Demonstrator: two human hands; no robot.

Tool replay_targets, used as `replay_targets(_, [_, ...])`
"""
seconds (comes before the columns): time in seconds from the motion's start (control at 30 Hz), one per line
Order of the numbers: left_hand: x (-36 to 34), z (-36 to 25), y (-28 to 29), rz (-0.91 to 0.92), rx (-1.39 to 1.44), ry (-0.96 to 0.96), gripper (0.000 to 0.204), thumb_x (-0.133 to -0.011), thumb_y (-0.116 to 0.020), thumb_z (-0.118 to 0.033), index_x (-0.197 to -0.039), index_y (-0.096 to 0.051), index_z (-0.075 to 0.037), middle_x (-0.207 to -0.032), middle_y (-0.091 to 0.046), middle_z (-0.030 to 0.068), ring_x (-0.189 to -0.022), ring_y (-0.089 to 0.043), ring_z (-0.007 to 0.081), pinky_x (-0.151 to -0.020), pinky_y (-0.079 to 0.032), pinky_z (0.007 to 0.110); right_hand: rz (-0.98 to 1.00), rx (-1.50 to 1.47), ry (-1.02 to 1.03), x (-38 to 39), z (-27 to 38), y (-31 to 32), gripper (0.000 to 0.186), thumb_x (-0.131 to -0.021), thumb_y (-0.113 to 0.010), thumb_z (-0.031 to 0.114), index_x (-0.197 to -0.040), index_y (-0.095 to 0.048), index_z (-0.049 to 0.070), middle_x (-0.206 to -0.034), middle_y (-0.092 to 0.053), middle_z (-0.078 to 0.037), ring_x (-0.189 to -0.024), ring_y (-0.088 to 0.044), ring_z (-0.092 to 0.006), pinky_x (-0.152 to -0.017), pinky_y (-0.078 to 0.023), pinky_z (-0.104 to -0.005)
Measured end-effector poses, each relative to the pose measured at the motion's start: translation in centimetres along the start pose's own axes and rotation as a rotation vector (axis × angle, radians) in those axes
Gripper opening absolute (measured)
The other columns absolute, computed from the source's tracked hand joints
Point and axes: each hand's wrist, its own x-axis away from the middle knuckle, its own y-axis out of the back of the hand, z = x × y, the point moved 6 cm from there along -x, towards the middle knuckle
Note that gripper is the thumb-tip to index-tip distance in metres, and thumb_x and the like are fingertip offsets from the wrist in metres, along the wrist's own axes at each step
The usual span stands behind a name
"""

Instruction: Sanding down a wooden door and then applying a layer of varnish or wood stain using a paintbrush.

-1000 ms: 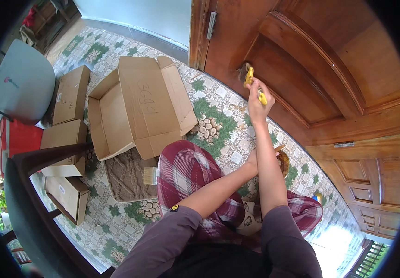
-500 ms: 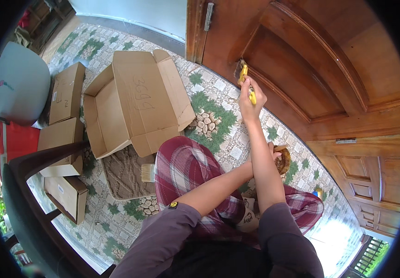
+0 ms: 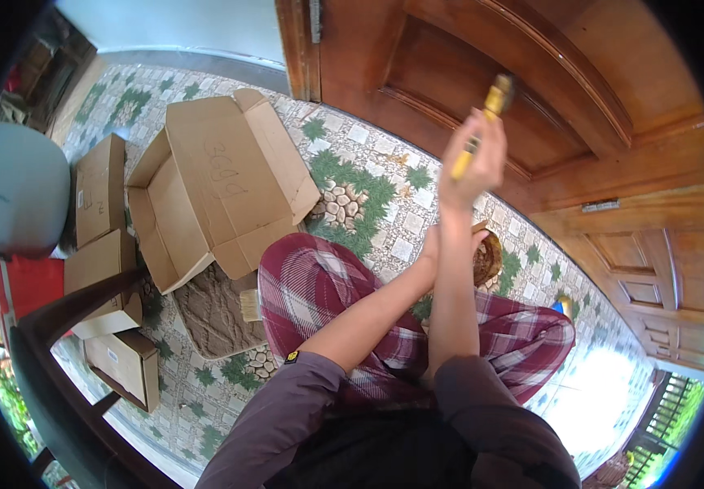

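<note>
My right hand (image 3: 473, 163) is wrapped round the yellow handle of a small paintbrush (image 3: 496, 98), its dark bristle end pointing up and away. Motion smears the hand and brush somewhat. The brush is held in front of the lower panel of a brown wooden door (image 3: 450, 69); whether it touches the wood I cannot tell. Under my right forearm, my left hand (image 3: 432, 248) grips a round container (image 3: 488, 259) stained brown inside. The right forearm partly hides the left hand's fingers. A wide, pale-bristled brush (image 3: 250, 305) lies beside my left knee.
An opened cardboard box (image 3: 230, 179) lies left of my knee, partly over a brown mat (image 3: 217, 314). More closed cartons (image 3: 99, 191) stand behind it. A dark chair frame (image 3: 67, 391) is at near left, by a red box (image 3: 30, 285). The patterned floor (image 3: 401, 248) runs up to the door.
My right hand and the small brush have moved right, from the door panel's lower left corner towards its middle. The left hand still holds the container. The whole view has shifted slightly.
</note>
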Motion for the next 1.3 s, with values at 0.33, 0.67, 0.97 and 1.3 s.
replay_targets(0.33, [0.8,2.6,-2.5,0.336,-0.042,-0.127,0.049,-0.090,-0.052,-0.041,-0.118,-0.055,0.000,-0.097,-0.064,0.0242,-0.092,-0.063,0.0384,-0.084,-0.048,0.047,0.456,-0.275,0.213,3.0,1.4,-6.6,0.016,-0.085,-0.066,0.011,-0.099,-0.067,0.002,-0.101,-0.068,-0.018,-0.086,-0.069,-0.0331,-0.076,-0.058,-0.0367])
replay_targets(0.67, [-0.7,2.3,2.4,0.636,-0.328,0.062,0.024,-0.080,-0.059,-0.007,-0.101,-0.068,-0.004,-0.106,-0.068,0.0161,-0.102,-0.065,0.0315,-0.085,-0.053,0.038,0.304,-0.069,0.034,-1.2,-9.1,8.1,0.018,-0.087,-0.064,0.003,-0.104,-0.066,-0.004,-0.103,-0.068,-0.023,-0.097,-0.068,-0.0320,-0.081,-0.056,-0.0375])
replay_targets(0.97, [0.4,6.8,7.8,0.667,-0.609,0.449,0.024,-0.083,-0.062,-0.020,-0.102,-0.073,-0.009,-0.111,-0.068,0.0144,-0.105,-0.065,0.0288,-0.085,-0.053,0.038,0.471,-0.648,-0.046,4.3,-3.9,-4.0,0.024,-0.082,-0.069,0.004,-0.106,-0.067,0.002,-0.107,-0.066,-0.023,-0.094,-0.069,-0.0322,-0.080,-0.058,-0.0368])
replay_targets(1.3, [0.4,9.7,9.2,0.714,-0.550,0.422,0.025,-0.075,-0.061,-0.012,-0.097,-0.072,-0.004,-0.102,-0.068,0.0195,-0.099,-0.066,0.0327,-0.083,-0.053,0.041,0.509,-0.332,0.163,5.2,-10.4,1.0,0.019,-0.083,-0.070,0.011,-0.101,-0.068,0.005,-0.106,-0.068,-0.015,-0.100,-0.066,-0.0289,-0.084,-0.056,-0.0375])
